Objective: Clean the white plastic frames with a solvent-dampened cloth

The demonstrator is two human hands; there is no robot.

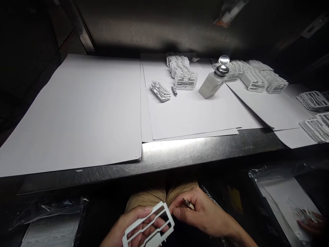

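Below the table edge, my left hand (136, 219) holds a white plastic frame (149, 224) with long slots, its fingers showing through the openings. Just right of it, my right hand (196, 212) is closed on a small tool (188, 203) with a dark tip, most of which is hidden in the palm. The fingertips of that hand are beside the frame's right edge; whether they touch it is unclear. On the paper lie a small stack of white frames (160, 91) and a nail clipper (174, 91).
Rows of white frames (185, 81) and a metal-capped bottle (211, 85) stand on white paper (102, 113) over a metal table (180, 152). More frames (253, 79) are at the right. A bagged stack (51, 231) lies lower left. Another person's hand (312, 224) is lower right.
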